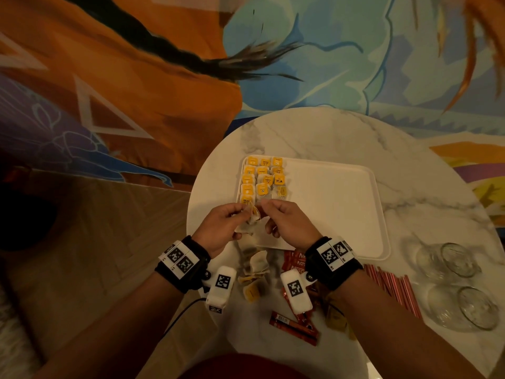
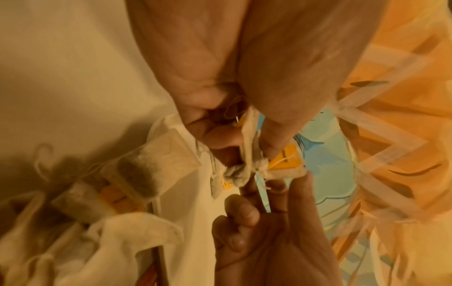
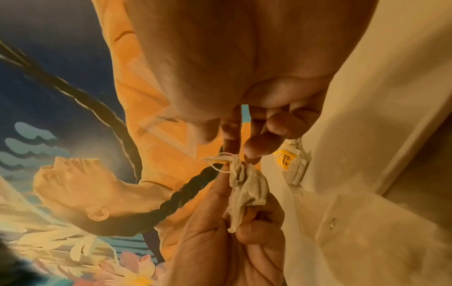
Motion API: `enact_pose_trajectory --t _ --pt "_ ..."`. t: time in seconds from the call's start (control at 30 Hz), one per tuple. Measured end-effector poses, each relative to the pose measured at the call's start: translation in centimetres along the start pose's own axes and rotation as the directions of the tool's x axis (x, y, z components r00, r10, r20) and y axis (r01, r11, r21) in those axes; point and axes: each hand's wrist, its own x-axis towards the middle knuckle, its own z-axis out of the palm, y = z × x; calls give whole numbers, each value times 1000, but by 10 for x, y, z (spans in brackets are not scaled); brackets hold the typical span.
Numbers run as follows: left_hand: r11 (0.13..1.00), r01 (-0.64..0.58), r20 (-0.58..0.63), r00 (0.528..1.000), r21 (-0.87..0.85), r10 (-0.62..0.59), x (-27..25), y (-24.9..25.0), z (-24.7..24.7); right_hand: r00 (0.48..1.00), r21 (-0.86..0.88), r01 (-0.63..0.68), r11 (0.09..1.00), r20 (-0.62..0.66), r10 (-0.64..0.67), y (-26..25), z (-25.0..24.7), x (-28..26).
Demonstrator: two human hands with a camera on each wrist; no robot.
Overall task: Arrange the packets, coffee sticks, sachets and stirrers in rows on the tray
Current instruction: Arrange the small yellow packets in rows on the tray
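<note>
Head view, frame centre: left hand (image 1: 218, 228) and right hand (image 1: 287, 225) pinch one tea bag (image 1: 254, 214) between their fingers; two glasses (image 1: 461, 288) stand lower right beside the tray (image 1: 341, 209).

Black wristbands (image 1: 188, 265) bearing white coded tags

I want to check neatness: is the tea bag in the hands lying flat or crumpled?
Crumpled. The tea bag is bunched and twisted, its string looped around it, pinched between the left hand and right hand above the tray.
</note>
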Motion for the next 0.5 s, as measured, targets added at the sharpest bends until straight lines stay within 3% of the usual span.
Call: enact_pose_trajectory --t 0.17,0.37,0.5 --pt "1000 -6 -2 1000 -6 6 1 0 2 993 -24 116 993 4 -116 6 1 -5" --pt "1000 -12 50 999 13 11 -1 -1 4 996 47 63 997 -72 -60 8 -4 -1" --pt "998 -40 15 999 47 39 0 0 5 996 88 82 993 -26 -80 7 -6 -1"
